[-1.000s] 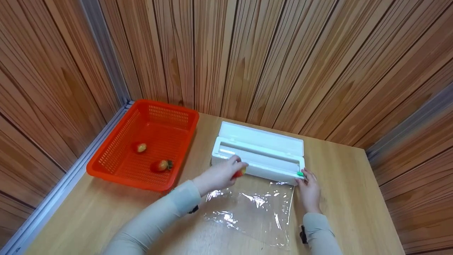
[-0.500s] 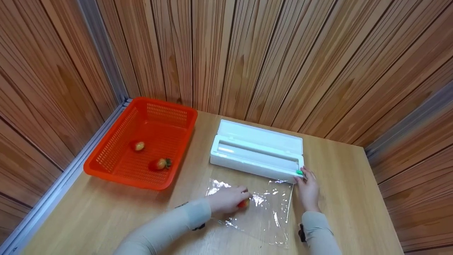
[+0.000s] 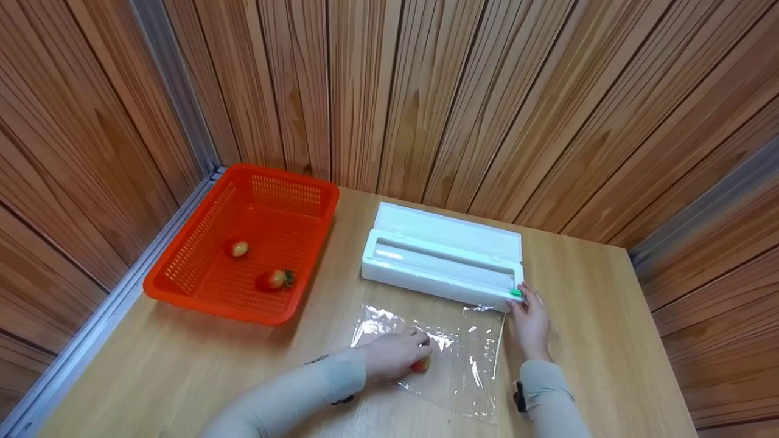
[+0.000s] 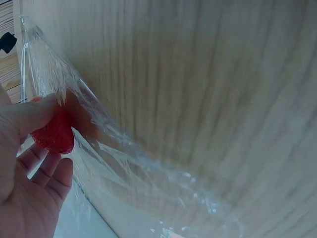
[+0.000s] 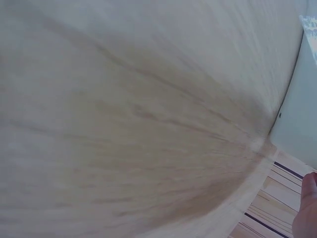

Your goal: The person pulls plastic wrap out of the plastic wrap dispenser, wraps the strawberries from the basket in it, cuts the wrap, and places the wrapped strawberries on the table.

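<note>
In the head view my left hand (image 3: pixel 395 354) holds a red strawberry (image 3: pixel 421 365) low over a sheet of clear cling film (image 3: pixel 462 371). The left wrist view shows the strawberry (image 4: pixel 55 133) between thumb and fingers, beside the wrinkled film (image 4: pixel 148 168). Whether the berry touches the film is hard to tell. At the right end of a white cling film box (image 3: pixel 426 285) my right hand (image 3: pixel 532 325) grips the corner beside a green slider (image 3: pixel 516 292). The box's lid stands open, and the film lies in front of it. Only part of the right hand (image 5: pixel 306 210) shows in its wrist view.
An orange basket (image 3: pixel 243 313) stands on the left of the wooden table (image 3: pixel 596 340), with two strawberries inside, one (image 3: pixel 240 248) farther back and one (image 3: pixel 279 279) nearer. Wood-panelled walls (image 3: pixel 426 103) rise behind and at both sides.
My left hand has come down from in front of the box toward me, carrying the strawberry to the film. The right hand has stayed at the box's right end.
</note>
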### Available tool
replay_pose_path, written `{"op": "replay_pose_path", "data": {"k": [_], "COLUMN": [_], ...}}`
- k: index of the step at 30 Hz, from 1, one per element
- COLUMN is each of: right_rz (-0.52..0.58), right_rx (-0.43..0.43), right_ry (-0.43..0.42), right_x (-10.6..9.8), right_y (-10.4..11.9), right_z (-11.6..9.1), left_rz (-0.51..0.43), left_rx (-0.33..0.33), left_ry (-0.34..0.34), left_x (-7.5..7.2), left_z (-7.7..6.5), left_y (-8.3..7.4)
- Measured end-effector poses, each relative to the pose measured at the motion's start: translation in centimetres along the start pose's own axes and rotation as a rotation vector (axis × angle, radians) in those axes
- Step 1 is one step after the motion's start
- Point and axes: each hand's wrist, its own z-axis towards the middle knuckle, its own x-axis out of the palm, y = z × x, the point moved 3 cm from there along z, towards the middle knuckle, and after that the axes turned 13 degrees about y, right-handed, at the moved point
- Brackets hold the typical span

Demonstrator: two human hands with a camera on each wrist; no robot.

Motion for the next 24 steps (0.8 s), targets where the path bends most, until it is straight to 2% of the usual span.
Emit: {"op": "replay_pose_path", "data": {"k": [6, 13, 18, 20, 22, 24], "right_rz": [0.031, 0.015, 0.038, 0.047, 0.027, -0.009], "right_rx": [0.011, 0.029, 0.06, 0.064, 0.042, -0.047], "right_ry": [0.041, 0.08, 0.103, 0.084, 0.054, 0.009], "right_x": [-0.2, -0.7, -0.6, -0.6, -0.4, 0.0], "right_y": [0.1, 0.1, 0.0, 0.1, 0.6, 1.5], "right_z": [-0.1, -0.5, -1.0, -1.3, -1.9, -2.7], "left_rz": [0.008, 0.043, -0.025, -0.06, -0.083, -0.085], "left_rx": [0.01, 0.027, 0.021, 0.017, 0.016, 0.015], "left_ry": [0.012, 0.029, 0.051, 0.066, 0.073, 0.074], "left_x": [0.1, 1.0, 1.1, 1.2, 1.1, 1.0], "left_z": [-0.2, -0.4, -0.7, -0.9, -1.0, -1.1], "left_y": [-0.1, 0.1, 0.2, 0.3, 0.4, 0.4]}}
